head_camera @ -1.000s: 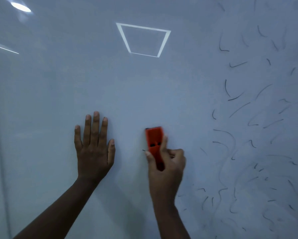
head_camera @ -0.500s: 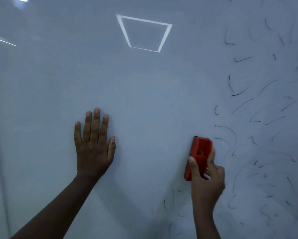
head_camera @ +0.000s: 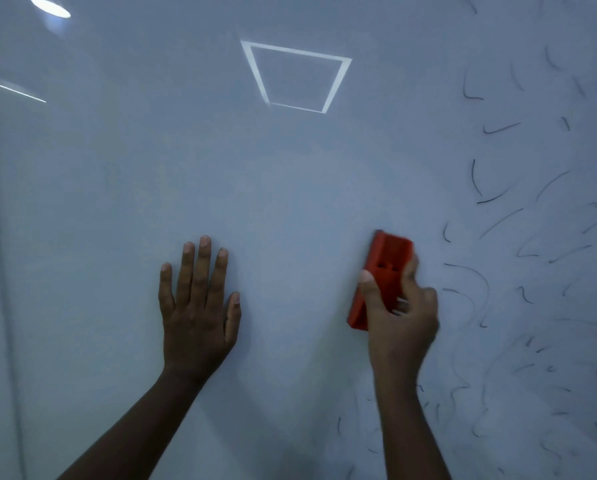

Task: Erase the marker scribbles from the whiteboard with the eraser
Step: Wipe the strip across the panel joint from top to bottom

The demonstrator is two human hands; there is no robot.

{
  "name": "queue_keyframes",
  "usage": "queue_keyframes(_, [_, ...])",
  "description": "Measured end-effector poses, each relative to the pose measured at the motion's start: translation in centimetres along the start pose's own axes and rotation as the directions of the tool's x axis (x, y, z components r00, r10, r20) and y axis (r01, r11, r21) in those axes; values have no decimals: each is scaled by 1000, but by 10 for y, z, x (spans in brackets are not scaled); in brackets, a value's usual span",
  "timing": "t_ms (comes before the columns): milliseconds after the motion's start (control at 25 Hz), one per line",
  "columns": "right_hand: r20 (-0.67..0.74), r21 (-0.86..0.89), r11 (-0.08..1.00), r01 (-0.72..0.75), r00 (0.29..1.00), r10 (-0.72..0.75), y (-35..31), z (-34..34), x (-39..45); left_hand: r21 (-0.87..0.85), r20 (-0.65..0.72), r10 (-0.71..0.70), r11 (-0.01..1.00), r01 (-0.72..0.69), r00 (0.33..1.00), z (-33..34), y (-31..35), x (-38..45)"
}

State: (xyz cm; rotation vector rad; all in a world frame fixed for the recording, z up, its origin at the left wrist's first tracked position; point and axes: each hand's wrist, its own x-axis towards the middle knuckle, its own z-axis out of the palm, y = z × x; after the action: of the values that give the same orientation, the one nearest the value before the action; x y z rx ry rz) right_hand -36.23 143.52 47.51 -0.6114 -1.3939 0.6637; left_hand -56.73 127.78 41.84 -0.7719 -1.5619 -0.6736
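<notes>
Right hand [head_camera: 399,317] grips eraser [head_camera: 382,271] on whiteboard [head_camera: 290,202]; left hand [head_camera: 196,306] spread flat. Risk: light pressure smears scribbles [head_camera: 470,282] at 3 o'clock, leaving streaks.

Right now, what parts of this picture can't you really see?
Head view, the only one:
- The felt face of the red eraser: it faces the whiteboard.
- The eraser's lower end: covered by the right hand, which is motion-blurred.
- Marker scribbles: cut off by the right and bottom edges.
- Any marks under the left hand: its flat palm covers them.
</notes>
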Motion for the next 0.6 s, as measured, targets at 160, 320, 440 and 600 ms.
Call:
queue_keyframes(160, [255, -230, 911, 343, 924, -284, -10, 21, -48, 1, 10, 9, 1000, -9, 1000, -1, 0, -1])
queue_keyframes(320, [350, -299, 838, 457, 869, -349, 23, 14, -94, -2, 23, 14, 1000, -14, 1000, -2, -1, -3])
queue_keyframes(440, [290, -344, 874, 343, 924, -249, 47, -8, -79, -4, 25, 18, 1000, -18, 1000, -1, -1, -7])
queue_keyframes(600, [-54, -173, 980, -100, 994, 92, 95, -61, -32, -11, 10, 20, 1000, -20, 1000, 0, 0, -17])
